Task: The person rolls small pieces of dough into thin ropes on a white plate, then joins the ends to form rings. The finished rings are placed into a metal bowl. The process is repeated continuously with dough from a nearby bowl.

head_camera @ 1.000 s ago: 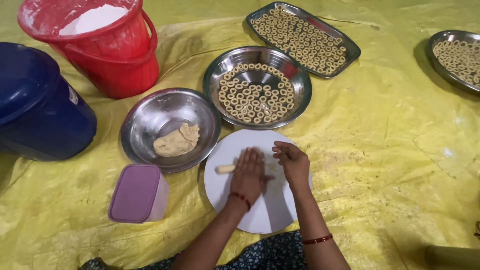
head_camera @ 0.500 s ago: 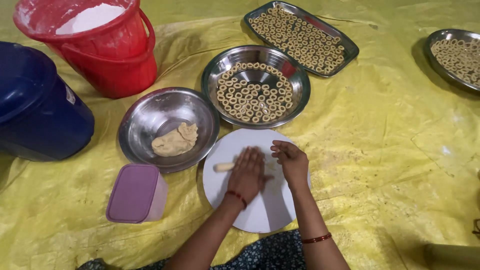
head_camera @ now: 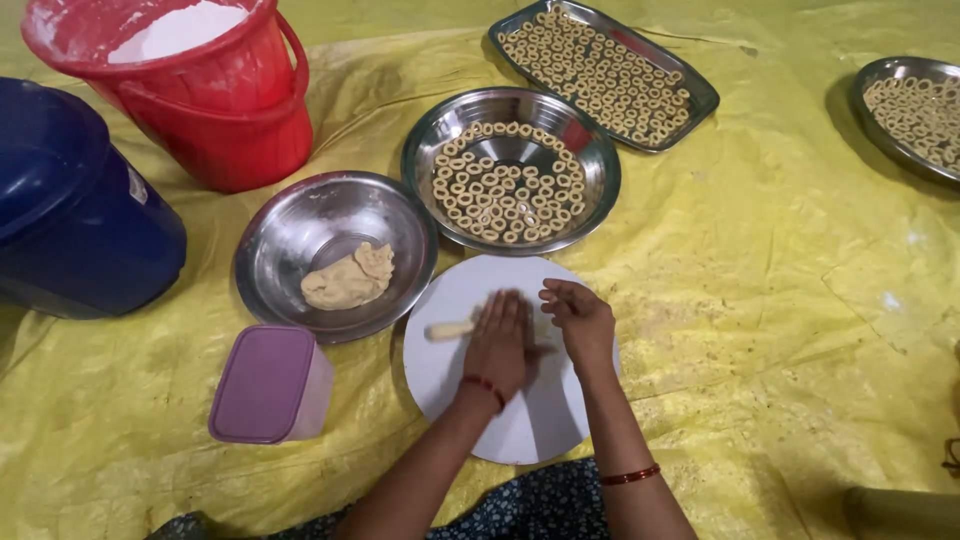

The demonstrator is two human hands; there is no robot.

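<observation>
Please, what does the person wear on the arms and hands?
Both forearms are bare, no sleeves, no gloves. The left hand has a thin red bangle at the wrist. The right hand has no ring that I can see; a thin red bangle sits higher on that forearm.

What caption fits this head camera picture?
Left hand presses a dough strip on a white board.

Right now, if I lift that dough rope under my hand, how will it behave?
The dough rope looks soft and thin, so it would probably sag or tear if lifted by one end. Lying flat on the smooth white board under the left hand, it likely rolls easily.
</observation>
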